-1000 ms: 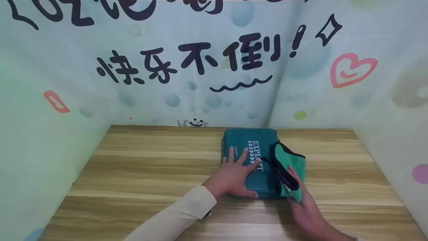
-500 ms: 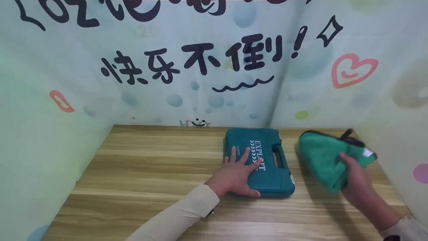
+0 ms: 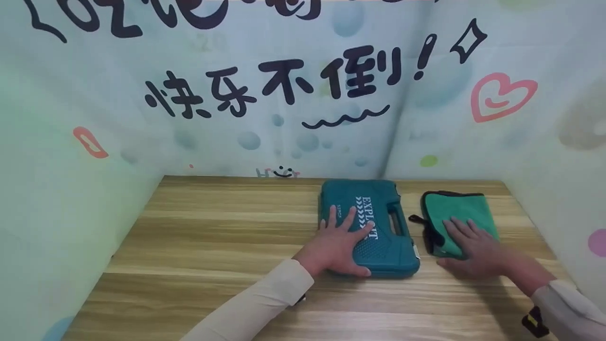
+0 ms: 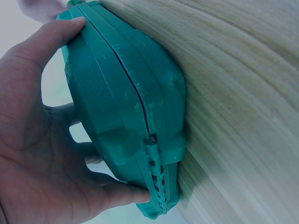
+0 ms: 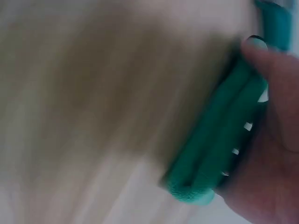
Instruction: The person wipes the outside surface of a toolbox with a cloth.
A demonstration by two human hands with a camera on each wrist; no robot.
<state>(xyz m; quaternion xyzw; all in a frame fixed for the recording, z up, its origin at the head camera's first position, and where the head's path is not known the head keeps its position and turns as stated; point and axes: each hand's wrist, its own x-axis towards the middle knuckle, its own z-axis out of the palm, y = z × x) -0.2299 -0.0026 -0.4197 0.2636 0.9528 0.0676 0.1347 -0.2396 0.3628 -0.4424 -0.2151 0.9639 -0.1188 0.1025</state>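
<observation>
A teal plastic tool case (image 3: 393, 255) with white lettering and a handle cutout lies flat on the table. My left hand (image 3: 335, 244) rests on its lid with the fingers spread; in the left wrist view the thumb and little finger reach down its hinged side (image 4: 124, 93). To the right of the case lies a folded green cloth (image 3: 457, 208) with black edging and a small black loop. The fingers of my right hand (image 3: 480, 251) lie straight on top of the cloth. The right wrist view is blurred and shows its folded layers (image 5: 215, 130).
The wood-grain table (image 3: 213, 227) is bounded by a printed backdrop (image 3: 265, 137) behind and pale panels at both sides. A small dark object (image 3: 301, 299) peeks out from under the left sleeve. A black and yellow item (image 3: 535, 322) sits at the right cuff.
My right hand has carried the green cloth off the case, to the right, and laid it on the table; its grip has loosened to flat fingers. The left hand has stayed on the case.
</observation>
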